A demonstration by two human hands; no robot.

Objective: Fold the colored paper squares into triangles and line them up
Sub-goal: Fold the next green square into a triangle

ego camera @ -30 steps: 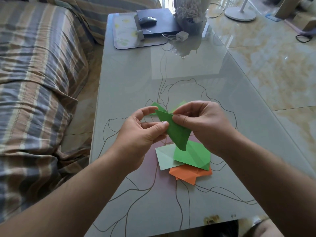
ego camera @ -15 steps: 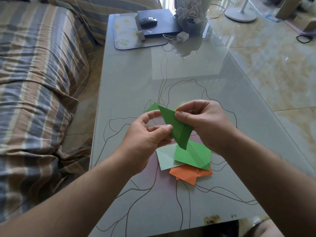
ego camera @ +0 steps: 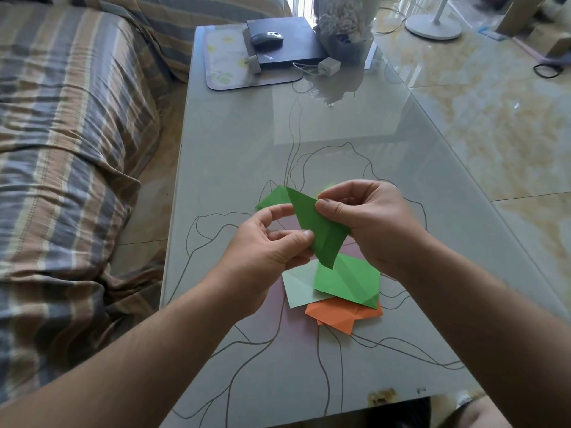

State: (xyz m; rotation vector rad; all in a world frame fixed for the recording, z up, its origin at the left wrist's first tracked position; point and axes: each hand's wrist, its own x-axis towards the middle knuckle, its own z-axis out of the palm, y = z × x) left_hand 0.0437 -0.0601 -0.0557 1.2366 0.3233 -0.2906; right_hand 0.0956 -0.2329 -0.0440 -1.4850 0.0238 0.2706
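Dark green paper (ego camera: 318, 227) pinched between left hand (ego camera: 265, 251) and right hand (ego camera: 367, 220) above glass table (ego camera: 355, 134)

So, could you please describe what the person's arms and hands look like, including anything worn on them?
Both arms are bare as far as the picture shows: no sleeves, watch, bracelets or gloves. The left hand and the right hand carry no rings that can be seen, and the fingernails look short and unpainted. No markings or bandages show on either forearm.

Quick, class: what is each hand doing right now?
Left hand: pinches the lower edge of the dark green folded paper.
Right hand: pinches the same paper's upper edge.
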